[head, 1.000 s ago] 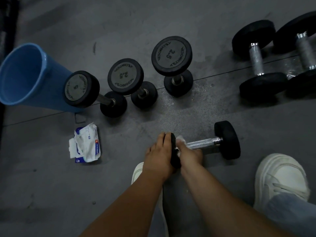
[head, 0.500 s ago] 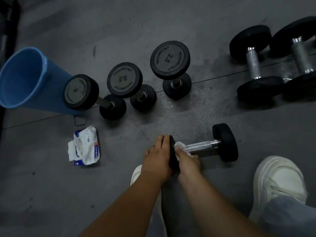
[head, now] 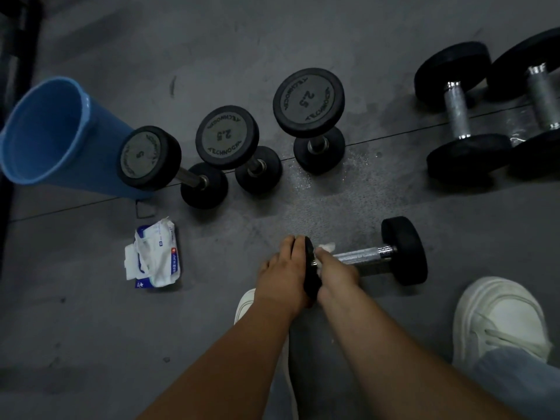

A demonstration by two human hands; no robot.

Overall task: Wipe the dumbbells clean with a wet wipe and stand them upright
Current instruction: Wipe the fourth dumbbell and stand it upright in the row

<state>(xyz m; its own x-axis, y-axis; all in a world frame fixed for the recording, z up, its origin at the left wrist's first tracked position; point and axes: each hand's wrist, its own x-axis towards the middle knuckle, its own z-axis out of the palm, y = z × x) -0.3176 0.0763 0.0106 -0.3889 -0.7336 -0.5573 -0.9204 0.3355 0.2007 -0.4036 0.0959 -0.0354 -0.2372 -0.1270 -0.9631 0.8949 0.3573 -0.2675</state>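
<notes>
blue bucket (head: 45,131): far left, on the floor.
wet wipe pack (head: 154,259): in front of the bucket, flap open, a sheet sticking out.
three technogym dumbbells, a 5 (head: 148,159) and two 2.5s (head: 227,137) (head: 309,101): standing on end in a row, apparently done.
left hand (head: 285,274): fingers pressed together over the rim of the near head, steadying it; thumb hidden.
small dumbbell (head: 363,256): lying on its side, centre floor, between the person's white shoes (head: 500,316).
wet wipe (head: 325,247): bunched on the chrome handle, hard against that head.
right hand (head: 336,271): fingers curled round wipe and handle.
change over the last second: next to none; the wipe has stayed at the handle's near end, so most of the handle and the far head look unwiped.
two larger dumbbells (head: 457,116) (head: 542,95): far right, lying flat, untouched.
</notes>
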